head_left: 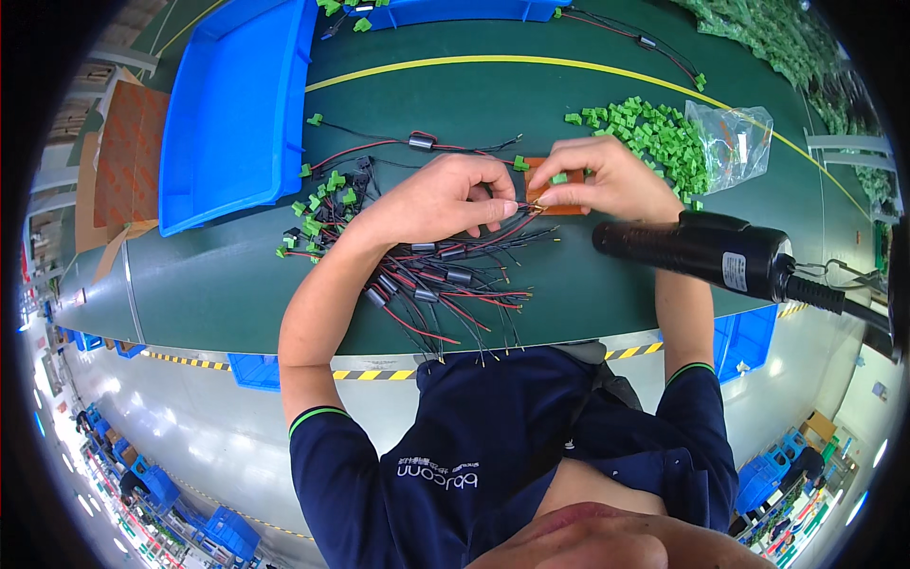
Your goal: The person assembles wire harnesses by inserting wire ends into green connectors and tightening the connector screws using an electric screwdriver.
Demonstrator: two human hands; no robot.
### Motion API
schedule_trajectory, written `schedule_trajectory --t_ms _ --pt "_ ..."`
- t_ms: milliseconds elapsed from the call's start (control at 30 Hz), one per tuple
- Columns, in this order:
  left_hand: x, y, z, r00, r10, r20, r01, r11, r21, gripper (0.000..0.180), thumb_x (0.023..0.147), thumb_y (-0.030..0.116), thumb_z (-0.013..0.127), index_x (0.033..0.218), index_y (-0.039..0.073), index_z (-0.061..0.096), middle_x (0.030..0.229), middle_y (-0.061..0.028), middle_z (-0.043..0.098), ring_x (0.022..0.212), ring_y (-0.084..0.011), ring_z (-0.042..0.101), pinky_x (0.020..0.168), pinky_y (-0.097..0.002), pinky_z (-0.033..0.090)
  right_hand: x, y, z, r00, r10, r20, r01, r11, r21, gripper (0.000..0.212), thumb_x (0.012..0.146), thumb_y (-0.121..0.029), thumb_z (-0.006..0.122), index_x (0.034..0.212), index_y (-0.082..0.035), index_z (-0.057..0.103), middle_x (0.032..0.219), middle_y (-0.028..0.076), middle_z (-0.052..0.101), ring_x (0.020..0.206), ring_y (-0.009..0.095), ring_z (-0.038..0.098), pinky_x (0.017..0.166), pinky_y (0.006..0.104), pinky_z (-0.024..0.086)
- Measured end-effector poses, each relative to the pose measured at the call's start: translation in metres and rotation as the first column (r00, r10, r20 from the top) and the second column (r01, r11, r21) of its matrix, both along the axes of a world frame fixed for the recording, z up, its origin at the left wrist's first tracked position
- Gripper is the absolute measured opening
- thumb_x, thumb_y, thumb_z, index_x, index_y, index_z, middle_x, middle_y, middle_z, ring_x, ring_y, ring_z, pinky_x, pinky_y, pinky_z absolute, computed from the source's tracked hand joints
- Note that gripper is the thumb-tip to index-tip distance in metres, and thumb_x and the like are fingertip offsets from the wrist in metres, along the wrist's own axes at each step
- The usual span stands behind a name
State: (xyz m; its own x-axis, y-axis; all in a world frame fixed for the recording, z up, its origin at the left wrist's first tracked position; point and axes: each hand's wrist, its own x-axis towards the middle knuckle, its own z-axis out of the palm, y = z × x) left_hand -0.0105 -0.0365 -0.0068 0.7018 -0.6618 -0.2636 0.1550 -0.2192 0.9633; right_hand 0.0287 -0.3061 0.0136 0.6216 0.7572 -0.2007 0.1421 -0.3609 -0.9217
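Looking down from my head camera, my left hand [445,197] and right hand [607,178] meet over the middle of the dark green work surface [218,275]. My left thumb and forefinger are pinched shut on the thin ends of a red and black wire [519,214], and the fingertips of my right hand close on a small green terminal connector [559,177] right where those wire ends arrive, so the two hands nearly touch at that spot. Both sit above an orange-brown pad [567,201] that lies flat on the surface, partly covered by my right hand.

Below my left hand, toward my body, a fan of red and black wire leads with black cylindrical cores [445,284] spreads across the surface, its bare ends pointing toward me and to the right. To the left of that hand lies a tangle of finished leads with green connectors [318,211] on them. Just beyond my right hand is a heap of loose green connectors [654,133], spilling out of a clear plastic bag [735,137].

A black electric screwdriver [706,248] hangs across my right forearm, its cable running off to the right. A large blue plastic bin [237,104] stands at the far left of the surface, well apart from both hands.
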Motion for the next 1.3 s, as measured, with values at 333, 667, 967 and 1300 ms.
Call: schedule_trajectory --t_ms 333,667,967,1300 --pt "0.009 0.005 -0.009 0.987 0.115 -0.111 -0.124 0.989 -0.085 0.020 0.103 0.021 0.069 0.103 0.001 0.068 0.088 -0.0024 0.067 0.079 -0.0099 0.066 0.068 -0.0249 0.054 -0.018 0.002 -0.026 0.947 -0.029 0.320 -0.004 0.995 0.102 0.010 0.095 -0.011 0.075 0.102 -0.004 0.072 0.090 0.006 0.069 0.077 0.019 0.068 0.067 0.0305 0.054" --pt "0.005 -0.001 -0.014 0.980 0.166 -0.109 -0.180 0.973 -0.145 0.020 0.102 0.022 0.070 0.102 0.002 0.071 0.078 0.0015 0.062 0.072 -0.0051 0.056 0.062 -0.0227 0.044 -0.030 0.011 -0.036 0.901 -0.412 0.132 0.361 0.884 0.297 0.033 0.093 -0.003 0.074 0.126 -0.005 0.071 0.099 0.009 0.074 0.089 0.021 0.073 0.082 0.0316 0.061" --pt "0.001 -0.004 -0.013 0.974 0.225 -0.038 -0.229 0.958 -0.171 0.014 0.100 0.016 0.071 0.097 0.003 0.073 0.069 0.0040 0.059 0.061 -0.0017 0.050 0.053 -0.0214 0.036 -0.022 0.004 -0.045 0.836 -0.330 0.439 0.232 0.936 0.264 0.029 0.090 -0.002 0.076 0.119 -0.004 0.074 0.109 0.011 0.077 0.096 0.021 0.076 0.085 0.0307 0.062" --pt "0.000 -0.006 -0.020 0.958 0.281 -0.048 -0.285 0.942 -0.177 0.015 0.100 0.015 0.073 0.098 0.000 0.073 0.073 0.0045 0.060 0.065 -0.0019 0.050 0.055 -0.0221 0.036 -0.028 0.009 -0.034 0.878 -0.382 0.290 0.318 0.916 0.245 0.028 0.095 -0.006 0.073 0.123 -0.006 0.075 0.107 0.010 0.076 0.091 0.020 0.074 0.078 0.0323 0.060"
